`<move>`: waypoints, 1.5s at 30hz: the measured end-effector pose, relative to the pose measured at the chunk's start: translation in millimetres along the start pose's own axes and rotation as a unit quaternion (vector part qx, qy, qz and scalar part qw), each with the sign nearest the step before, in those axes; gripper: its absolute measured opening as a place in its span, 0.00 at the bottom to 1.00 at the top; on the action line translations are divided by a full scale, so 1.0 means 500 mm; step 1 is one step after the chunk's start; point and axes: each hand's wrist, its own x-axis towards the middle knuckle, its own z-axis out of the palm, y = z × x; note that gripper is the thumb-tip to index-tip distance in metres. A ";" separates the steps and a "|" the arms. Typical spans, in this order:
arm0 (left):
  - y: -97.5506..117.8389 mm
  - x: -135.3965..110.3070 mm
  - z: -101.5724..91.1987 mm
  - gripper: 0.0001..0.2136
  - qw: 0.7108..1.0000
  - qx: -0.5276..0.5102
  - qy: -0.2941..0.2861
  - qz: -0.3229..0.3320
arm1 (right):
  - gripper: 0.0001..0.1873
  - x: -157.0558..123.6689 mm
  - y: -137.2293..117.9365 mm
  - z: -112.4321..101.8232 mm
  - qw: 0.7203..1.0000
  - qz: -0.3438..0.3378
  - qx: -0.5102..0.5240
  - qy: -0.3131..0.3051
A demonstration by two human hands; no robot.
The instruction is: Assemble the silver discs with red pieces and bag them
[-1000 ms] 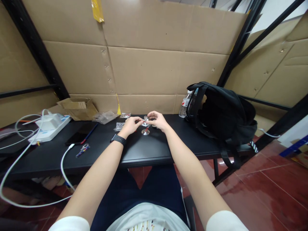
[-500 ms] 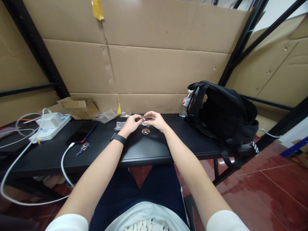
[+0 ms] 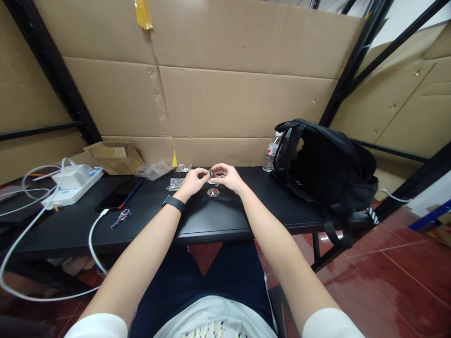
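So nearest is a black watch (image 3: pixel 174 203) on the left wrist, then a keychain (image 3: pixel 121 218) and phone (image 3: pixel 118 193) off left on the black tabletop (image 3: pixel 214 218). Mid-table there's a clear round base (image 3: pixel 213 192). Just above it, the right hand (image 3: pixel 228 178) has a small shiny disc (image 3: pixel 212 173) between thumb and fingers, barely parted. Left hand (image 3: pixel 193 182) fingers are bunched right beside it, can't tell if they're gripping. Further back: black backpack (image 3: pixel 334 164), water bottle (image 3: pixel 271 152), cardboard wall (image 3: pixel 211 103).
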 end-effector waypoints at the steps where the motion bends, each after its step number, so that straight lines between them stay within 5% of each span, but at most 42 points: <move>1: -0.001 0.000 0.000 0.13 1.000 0.007 0.003 0.003 | 0.27 0.001 0.002 0.000 1.000 0.001 -0.003 0.001; 8: -0.003 -0.005 0.002 0.07 0.999 0.034 0.016 0.015 | 0.28 0.000 0.005 0.001 1.000 0.030 -0.004 0.000; 18: 0.008 -0.001 0.004 0.15 1.000 -0.007 0.026 -0.004 | 0.29 -0.008 -0.008 0.006 0.999 0.040 0.037 0.005; 25: 0.014 -0.005 -0.001 0.09 0.998 0.051 0.026 0.016 | 0.27 -0.008 -0.010 0.009 0.999 0.030 0.032 0.012; 45: 0.038 -0.013 -0.009 0.06 0.986 0.157 0.016 0.060 | 0.24 -0.010 -0.017 0.009 0.995 0.052 -0.090 0.008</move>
